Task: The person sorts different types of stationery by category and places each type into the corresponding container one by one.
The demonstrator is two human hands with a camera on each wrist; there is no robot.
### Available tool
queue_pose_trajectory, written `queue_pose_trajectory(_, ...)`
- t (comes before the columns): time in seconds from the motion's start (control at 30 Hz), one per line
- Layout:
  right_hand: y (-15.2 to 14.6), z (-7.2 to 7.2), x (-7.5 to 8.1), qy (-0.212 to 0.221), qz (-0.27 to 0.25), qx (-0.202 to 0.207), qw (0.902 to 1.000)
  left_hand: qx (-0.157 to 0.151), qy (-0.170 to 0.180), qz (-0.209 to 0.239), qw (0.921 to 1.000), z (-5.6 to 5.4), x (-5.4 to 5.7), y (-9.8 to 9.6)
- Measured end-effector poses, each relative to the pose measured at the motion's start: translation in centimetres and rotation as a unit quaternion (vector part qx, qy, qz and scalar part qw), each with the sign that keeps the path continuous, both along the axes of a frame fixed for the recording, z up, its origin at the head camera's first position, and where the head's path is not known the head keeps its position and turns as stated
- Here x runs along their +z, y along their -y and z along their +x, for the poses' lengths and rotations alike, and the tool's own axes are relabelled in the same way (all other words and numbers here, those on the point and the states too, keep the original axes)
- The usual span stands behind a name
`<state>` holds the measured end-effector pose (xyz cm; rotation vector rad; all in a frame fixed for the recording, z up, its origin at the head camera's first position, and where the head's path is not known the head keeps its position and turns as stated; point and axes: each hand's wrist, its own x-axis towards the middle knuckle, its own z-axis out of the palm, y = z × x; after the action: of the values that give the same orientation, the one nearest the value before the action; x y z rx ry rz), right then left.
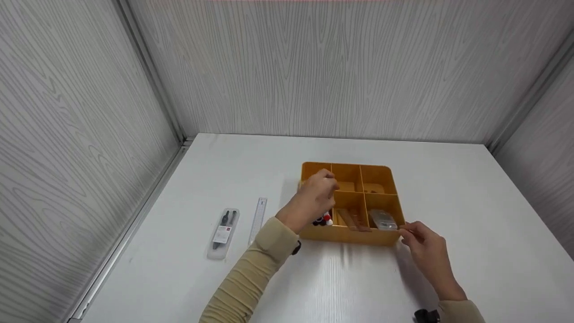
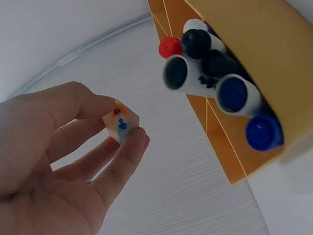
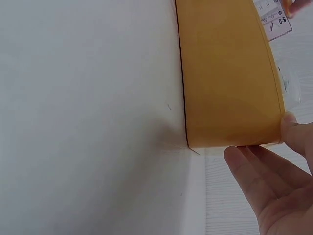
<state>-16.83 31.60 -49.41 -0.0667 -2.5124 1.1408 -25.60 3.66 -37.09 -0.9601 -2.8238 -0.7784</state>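
Observation:
A yellow-orange divided box (image 1: 354,237) sits on the table, with several capped markers (image 2: 195,73) standing in its near-left compartment. Over the box's left side, my left hand (image 1: 314,197) pinches a small pale block with orange and blue print (image 2: 122,123) between thumb and fingers; its kind is unclear. My right hand (image 1: 423,246) grips the near-right corner of the box, thumb at the rim and fingers against the side wall (image 3: 230,88). Flat strips (image 1: 347,220) lean in the near-middle compartment. A clear plastic item (image 1: 382,220) lies in the near-right one.
Left of the box, a clear ruler (image 1: 258,220) lies on the white table (image 1: 170,269). Farther left is a clear case with a drawing compass (image 1: 223,233) inside. Pale wood-grain panels (image 1: 314,67) stand behind the table and on both sides.

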Motion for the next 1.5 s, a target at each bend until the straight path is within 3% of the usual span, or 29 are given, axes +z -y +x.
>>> queue_pose_trajectory(0.13, -0.1, -0.1, -0.1, -0.013, 0.004, 0.002, 0.9999, -0.014, -0.002, -0.034, 0.9993, -0.5, 0.4, -2.2)
queue_pose_trajectory(0.37, -0.1, -0.3, -0.2, -0.006, -0.002, -0.002, 1.0, -0.03, -0.025, -0.054, 0.9978, -2.1, 0.3, -5.8)
queue_pose_trajectory(0.63, 0.0, -0.2, -0.1, -0.007, -0.001, -0.005, 1.0, -0.015, 0.02, -0.116, 0.993, -3.2, 0.4, -9.1)
queue_pose_trajectory(0.8, -0.1, -0.3, -0.2, -0.019, 0.001, -0.001, 0.9998, -0.013, 0.004, -0.149, 0.9888, -3.9, -0.3, -11.0)
queue_pose_trajectory(1.03, -0.2, -0.2, -0.2, -0.017, -0.003, 0.004, 0.9998, 0.019, 0.0, -0.185, 0.9825, -4.5, -1.1, -13.2)
queue_pose_trajectory(1.23, -0.4, -0.3, -0.2, -0.017, -0.004, 0.003, 0.9998, 0.019, -0.009, -0.22, 0.9753, -5.0, -1.7, -14.5)
queue_pose_trajectory(1.5, -0.2, -0.4, -0.3, -0.011, -0.003, 0.002, 0.9999, 0.021, 0.009, -0.245, 0.9691, -4.9, -3.1, -15.5)
